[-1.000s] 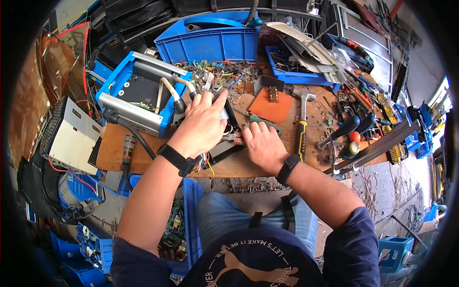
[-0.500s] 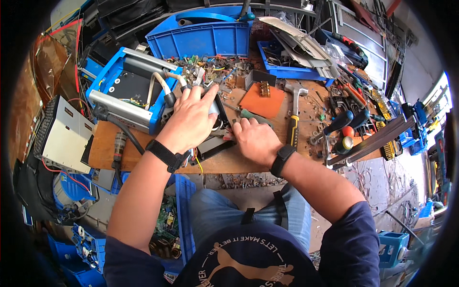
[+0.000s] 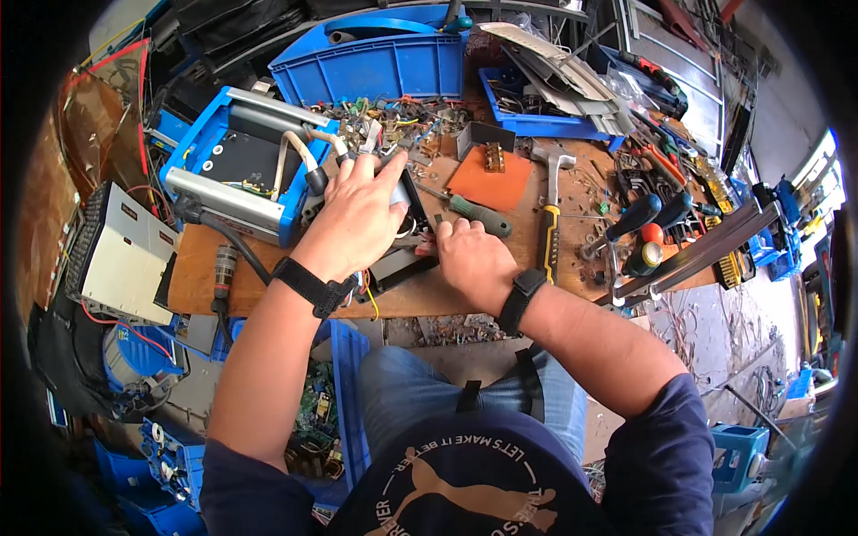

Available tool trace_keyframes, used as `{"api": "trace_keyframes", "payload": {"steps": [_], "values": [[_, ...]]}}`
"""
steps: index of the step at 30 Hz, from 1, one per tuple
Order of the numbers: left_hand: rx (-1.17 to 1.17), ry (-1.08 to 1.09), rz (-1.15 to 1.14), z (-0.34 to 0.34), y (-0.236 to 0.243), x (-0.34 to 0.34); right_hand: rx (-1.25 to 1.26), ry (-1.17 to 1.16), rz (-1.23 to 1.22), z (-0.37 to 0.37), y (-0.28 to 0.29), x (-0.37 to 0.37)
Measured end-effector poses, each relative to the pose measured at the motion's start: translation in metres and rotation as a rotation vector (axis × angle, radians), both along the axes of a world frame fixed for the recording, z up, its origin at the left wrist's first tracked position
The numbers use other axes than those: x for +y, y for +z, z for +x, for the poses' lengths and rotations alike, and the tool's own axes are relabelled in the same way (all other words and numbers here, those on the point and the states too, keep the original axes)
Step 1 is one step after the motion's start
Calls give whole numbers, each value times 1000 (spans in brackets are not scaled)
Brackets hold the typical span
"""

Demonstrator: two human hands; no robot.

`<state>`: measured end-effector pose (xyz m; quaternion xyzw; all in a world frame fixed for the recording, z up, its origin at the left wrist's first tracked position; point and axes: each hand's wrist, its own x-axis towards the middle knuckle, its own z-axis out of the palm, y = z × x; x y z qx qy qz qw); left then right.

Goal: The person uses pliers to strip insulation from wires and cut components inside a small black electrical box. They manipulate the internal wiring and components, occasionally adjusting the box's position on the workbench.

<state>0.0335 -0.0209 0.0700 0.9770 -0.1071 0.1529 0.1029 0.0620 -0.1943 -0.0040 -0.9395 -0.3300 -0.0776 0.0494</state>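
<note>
My left hand [image 3: 361, 207] lies over a black-and-grey casing [image 3: 415, 198], fingers stretched out and spread, with the thumb against its near side. The hand covers much of the casing. Close by on the right, my right hand [image 3: 477, 264] is closed with curled fingers. A small dark tip shows above its fingers and a reddish piece [image 3: 427, 247] at its left side; what it grips is hidden. Between the hands and the edge rests a dark rectangular part [image 3: 402, 269] with loose wires. A green-handled screwdriver [image 3: 480, 215] lies just beyond my right hand.
An opened blue-framed unit [image 3: 239, 165] with thick cables stands on the left. Behind are a blue crate [image 3: 371, 70] and scattered small scrap. An orange sheet [image 3: 487, 180], a hammer [image 3: 550, 214] and a crowded group of tools [image 3: 666, 214] occupy the right side.
My right hand has drawn slightly nearer to me, uncovering more of the screwdriver handle and a small dark tip. My left hand keeps its place on the casing.
</note>
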Motion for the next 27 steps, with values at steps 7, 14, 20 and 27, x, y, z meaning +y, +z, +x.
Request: {"api": "trace_keyframes", "payload": {"steps": [7, 14, 20, 27], "values": [[-1, 2, -4, -4, -2, -3, 148, 184, 39, 16, 11, -14], [27, -16, 9, -3, -1, 0, 454, 196, -85, 17, 27, -12], [-19, -24, 6, -5, -3, -3, -254, 96, -124, 1, 22, -24], [10, -5, 2, -11, 0, -7, 121, 4, -32, -16, 23, -46]]}}
